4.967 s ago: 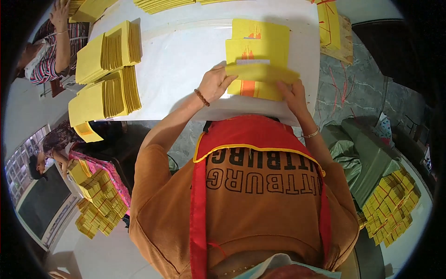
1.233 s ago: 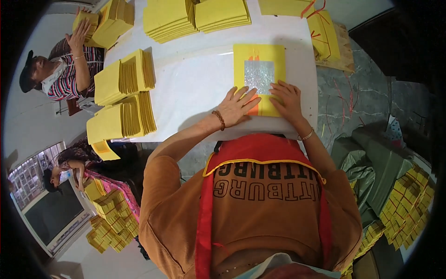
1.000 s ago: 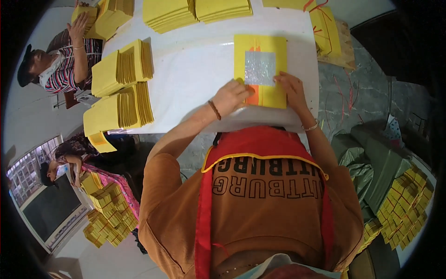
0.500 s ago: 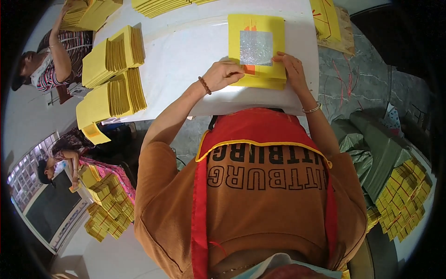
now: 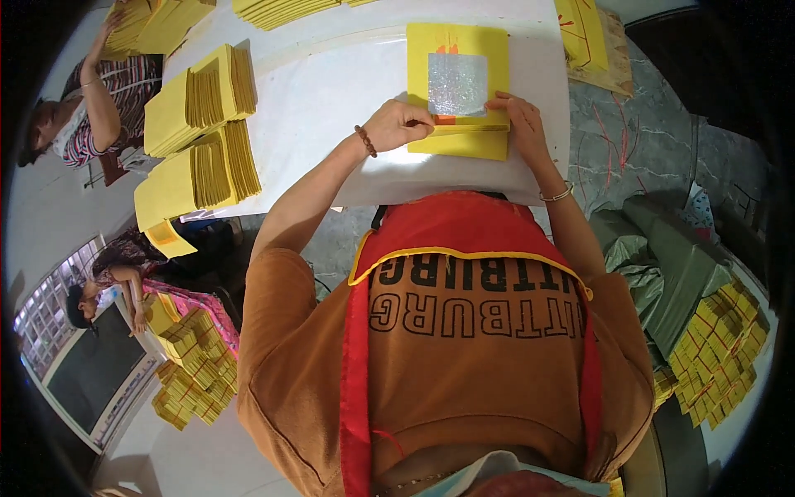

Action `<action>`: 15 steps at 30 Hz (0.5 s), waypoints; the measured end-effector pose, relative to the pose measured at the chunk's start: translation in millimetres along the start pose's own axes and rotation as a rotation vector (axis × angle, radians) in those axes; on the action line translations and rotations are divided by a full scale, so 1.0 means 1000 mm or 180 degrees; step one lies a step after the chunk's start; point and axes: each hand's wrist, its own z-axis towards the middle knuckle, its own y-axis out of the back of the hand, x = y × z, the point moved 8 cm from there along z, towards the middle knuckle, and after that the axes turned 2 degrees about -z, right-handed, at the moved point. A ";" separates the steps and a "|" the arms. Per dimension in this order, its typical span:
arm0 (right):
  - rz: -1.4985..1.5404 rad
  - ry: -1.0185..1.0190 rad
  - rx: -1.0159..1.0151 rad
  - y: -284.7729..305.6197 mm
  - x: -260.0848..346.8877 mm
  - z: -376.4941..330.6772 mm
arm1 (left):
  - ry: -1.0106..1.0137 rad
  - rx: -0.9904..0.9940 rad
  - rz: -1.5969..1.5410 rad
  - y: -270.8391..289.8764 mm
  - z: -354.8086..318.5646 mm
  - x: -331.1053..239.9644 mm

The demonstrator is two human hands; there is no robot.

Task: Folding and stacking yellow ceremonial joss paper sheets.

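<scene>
Yellow paper stack (image 5: 286,10), top of frame, cut off by the upper edge; far-left co-worker (image 5: 99,112), dim and partly lost in the dark fisheye rim. Yellow sheet (image 5: 498,66) with silver square (image 5: 457,84), upper centre, lying between the two hands, its lower edge raised over yellow paper beneath. Left hand (image 5: 396,127), curled, pinching that edge at lower left; right hand (image 5: 523,128), fingertips touching the right margin, grip indeterminable, undersides of fingers hidden.
</scene>
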 end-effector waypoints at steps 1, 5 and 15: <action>-0.0093 0.0018 -0.0021 0.001 0.001 0.000 | 0.0071 0.0031 -0.0071 0.000 0.001 0.000; 0.0183 0.0015 0.0124 -0.001 -0.002 -0.001 | 0.0153 0.0107 -0.0243 0.000 0.003 0.006; 0.0109 0.0175 0.0171 -0.001 -0.005 -0.001 | 0.0452 0.0259 -0.0158 0.002 0.010 0.013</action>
